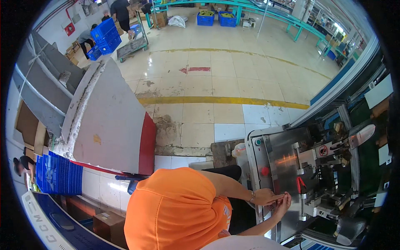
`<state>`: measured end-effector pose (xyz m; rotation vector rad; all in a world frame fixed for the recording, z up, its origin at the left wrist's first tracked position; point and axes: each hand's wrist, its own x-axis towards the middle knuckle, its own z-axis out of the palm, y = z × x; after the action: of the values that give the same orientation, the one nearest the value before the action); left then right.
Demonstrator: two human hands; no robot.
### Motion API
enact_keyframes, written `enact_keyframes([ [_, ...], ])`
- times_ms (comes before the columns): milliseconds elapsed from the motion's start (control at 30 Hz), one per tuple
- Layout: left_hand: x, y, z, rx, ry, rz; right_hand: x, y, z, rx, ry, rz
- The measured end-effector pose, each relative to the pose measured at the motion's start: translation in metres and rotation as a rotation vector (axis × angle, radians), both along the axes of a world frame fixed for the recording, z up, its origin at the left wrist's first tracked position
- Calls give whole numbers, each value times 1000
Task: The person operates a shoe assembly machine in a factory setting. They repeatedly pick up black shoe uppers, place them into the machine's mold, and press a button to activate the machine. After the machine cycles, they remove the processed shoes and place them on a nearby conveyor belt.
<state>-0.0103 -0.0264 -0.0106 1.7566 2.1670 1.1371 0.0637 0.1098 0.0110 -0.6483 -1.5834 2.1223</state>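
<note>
My left hand point(265, 196) reaches in from an orange sleeve point(166, 204), with a band at its wrist. My right hand point(283, 205) meets it at the fingertips, its forearm rising from the lower edge. Both hands have their fingers drawn together; whatever they pinch is too small to make out. They hover over the near edge of a steel machine table point(287, 166). Just beyond them lies a red-handled tool point(301, 184). A red button point(264, 171) and a green button point(258, 142) sit on the machine's panel, to the left of the steel top.
Metal clamps and fixtures point(325, 154) crowd the machine's right side inside an aluminium frame point(337, 91). A grey and red partition point(108, 121) stands left. Blue crates point(62, 173) and a carton point(109, 227) lie lower left. Other people point(121, 10) are far off, beside a cart point(132, 48).
</note>
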Motion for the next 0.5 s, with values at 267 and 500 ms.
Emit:
enact_keyframes([
  [267, -1, -4, 7, 32, -34, -3, 1, 2, -4, 13, 13, -14],
  [500, -1, -6, 12, 38, -58, -12, 2, 0, -4, 10, 34, 5],
])
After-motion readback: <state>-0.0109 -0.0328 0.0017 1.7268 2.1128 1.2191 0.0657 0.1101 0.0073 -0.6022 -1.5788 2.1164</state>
